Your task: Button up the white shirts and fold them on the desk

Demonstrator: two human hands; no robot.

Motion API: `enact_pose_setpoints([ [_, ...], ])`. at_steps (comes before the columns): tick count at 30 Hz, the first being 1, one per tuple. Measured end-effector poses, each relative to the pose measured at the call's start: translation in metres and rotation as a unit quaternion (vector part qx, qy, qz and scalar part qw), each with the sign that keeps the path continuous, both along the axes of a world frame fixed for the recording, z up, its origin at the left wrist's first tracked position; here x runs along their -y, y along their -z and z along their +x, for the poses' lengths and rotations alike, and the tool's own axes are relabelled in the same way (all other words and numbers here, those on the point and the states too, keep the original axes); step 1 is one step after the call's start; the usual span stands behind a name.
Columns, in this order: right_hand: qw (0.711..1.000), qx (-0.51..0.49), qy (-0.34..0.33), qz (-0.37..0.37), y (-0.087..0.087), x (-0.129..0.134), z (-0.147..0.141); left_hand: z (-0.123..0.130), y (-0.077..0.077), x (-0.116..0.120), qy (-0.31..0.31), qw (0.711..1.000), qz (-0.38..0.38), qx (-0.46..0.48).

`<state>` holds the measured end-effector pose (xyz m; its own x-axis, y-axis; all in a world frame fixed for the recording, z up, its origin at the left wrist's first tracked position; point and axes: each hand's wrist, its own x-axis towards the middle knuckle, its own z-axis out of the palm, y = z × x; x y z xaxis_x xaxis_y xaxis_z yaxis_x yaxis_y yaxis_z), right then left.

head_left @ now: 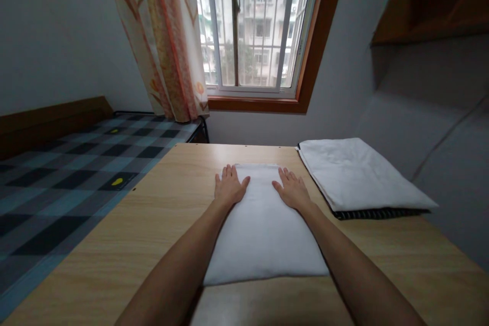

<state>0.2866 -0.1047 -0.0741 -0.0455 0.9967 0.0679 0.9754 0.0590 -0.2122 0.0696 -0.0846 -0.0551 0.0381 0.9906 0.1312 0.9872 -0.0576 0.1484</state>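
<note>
A folded white cloth (267, 237) lies flat on the wooden table (164, 219) in front of me, its long sides running away toward the window. Flat on its far left edge rests my left hand (230, 186), fingers stretched out and pointing away, thumb on the fabric. My right hand (293, 188) lies in the same way on the far right edge, fingers spread and thumb turned inward. Neither hand grips anything. Both forearms run along the sides of the cloth and cover parts of its edges.
On the table's right, a folded white cloth (355, 173) lies on top of a black striped one (382, 213). A bed with a checked cover (95, 163) stands along the left. Behind are a floral curtain (168, 35) and a window (260, 25); a wooden shelf (431, 5) hangs upper right.
</note>
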Motion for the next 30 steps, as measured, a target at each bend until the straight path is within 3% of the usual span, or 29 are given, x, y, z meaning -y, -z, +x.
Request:
enact_pose_setpoints([
  [3,0.999,0.022,-0.029,-0.029,-0.013,0.008,0.019,-0.011,-0.011,0.000,0.041,0.998,-0.026,-0.038],
  [6,0.998,0.039,-0.053,-0.022,-0.033,0.018,0.020,-0.016,-0.028,0.019,0.093,0.991,-0.022,-0.095],
  [10,0.988,-0.073,-0.127,0.058,-0.040,0.046,-0.025,-0.009,-0.037,0.077,0.217,0.975,-0.018,-0.050],
  [12,0.976,-0.127,-0.165,0.064,-0.032,0.063,-0.053,-0.007,-0.030,0.104,0.299,0.952,-0.062,-0.007],
  [14,0.973,-0.128,-0.184,0.056,-0.022,0.076,-0.070,-0.011,-0.020,0.120,0.325,0.942,-0.083,0.012],
  [17,0.972,-0.109,-0.207,0.032,-0.016,0.085,-0.066,-0.023,-0.011,0.122,0.317,0.944,-0.088,0.017],
  [20,0.973,-0.088,-0.212,0.006,-0.019,0.089,-0.038,-0.035,-0.010,0.116,0.296,0.951,-0.091,0.023],
  [26,0.991,-0.060,-0.119,-0.028,-0.011,0.103,0.023,-0.051,-0.015,0.111,0.216,0.971,-0.102,0.009],
  [30,0.988,-0.137,-0.072,0.003,0.002,0.117,0.035,-0.060,-0.006,0.110,0.166,0.982,-0.067,0.060],
])
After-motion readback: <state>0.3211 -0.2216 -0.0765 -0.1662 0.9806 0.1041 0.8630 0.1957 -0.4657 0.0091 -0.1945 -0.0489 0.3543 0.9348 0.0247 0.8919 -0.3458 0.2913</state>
